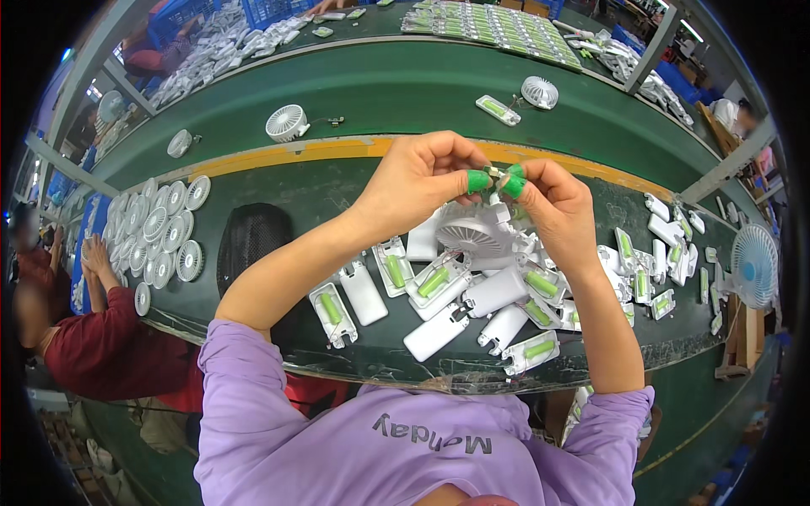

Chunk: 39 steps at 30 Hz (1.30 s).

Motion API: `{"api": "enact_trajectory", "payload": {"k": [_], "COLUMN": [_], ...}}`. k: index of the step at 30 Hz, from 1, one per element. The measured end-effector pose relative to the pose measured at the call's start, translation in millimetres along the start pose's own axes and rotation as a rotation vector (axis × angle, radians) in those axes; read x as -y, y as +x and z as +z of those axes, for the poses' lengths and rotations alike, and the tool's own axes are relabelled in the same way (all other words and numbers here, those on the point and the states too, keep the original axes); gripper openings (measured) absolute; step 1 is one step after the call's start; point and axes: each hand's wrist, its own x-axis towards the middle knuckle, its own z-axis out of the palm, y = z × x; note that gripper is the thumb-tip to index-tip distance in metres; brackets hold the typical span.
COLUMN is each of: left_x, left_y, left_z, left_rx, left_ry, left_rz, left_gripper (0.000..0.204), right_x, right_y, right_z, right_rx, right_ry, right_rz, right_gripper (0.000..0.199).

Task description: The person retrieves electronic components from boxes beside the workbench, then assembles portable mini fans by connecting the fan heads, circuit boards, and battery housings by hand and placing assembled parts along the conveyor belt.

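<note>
A small metal part (496,174) was pinched between the left hand (419,181) and right hand (553,202), both grips closed, above a white fan head (472,234), kept clear of the bench (278,198).

Before you runs a dark green workbench (278,198) edged by a yellow strip (337,152). On it lie white fan housings with green batteries (434,281), stacked round fan grilles (160,232), and a black mesh pad (253,240).

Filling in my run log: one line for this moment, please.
left hand: pinching small part | right hand: pinching same part | below: white fan
</note>
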Motion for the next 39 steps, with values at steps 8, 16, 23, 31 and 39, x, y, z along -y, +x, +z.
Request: {"api": "enact_trajectory", "payload": {"k": [8,16,23,31,39], "left_x": [-7,-12,-15,-14,12], "left_y": [-8,-14,-14,-13,46], "left_z": [5,8,8,6,-24], "left_rx": [0.028,0.035,0.066,0.065,-0.051], "left_ry": [0.027,0.170,0.338,0.317,0.125], "left_rz": [0.002,0.107,0.224,0.211,0.047], "left_gripper": [0.015,0.012,0.011,0.012,0.026], "right_x": [10,19,20,32,18], "right_y": [-2,-1,1,3,62], "right_z": [-8,-11,-14,-12,-26], "right_rx": [0.048,0.094,0.115,0.115,0.045], "right_ry": [-0.122,-0.179,-0.186,-0.440,-0.033], "right_rz": [-0.006,-0.054,-0.023,-0.210,0.179], "right_gripper": [0.012,0.013,0.010,0.009,0.015]}}
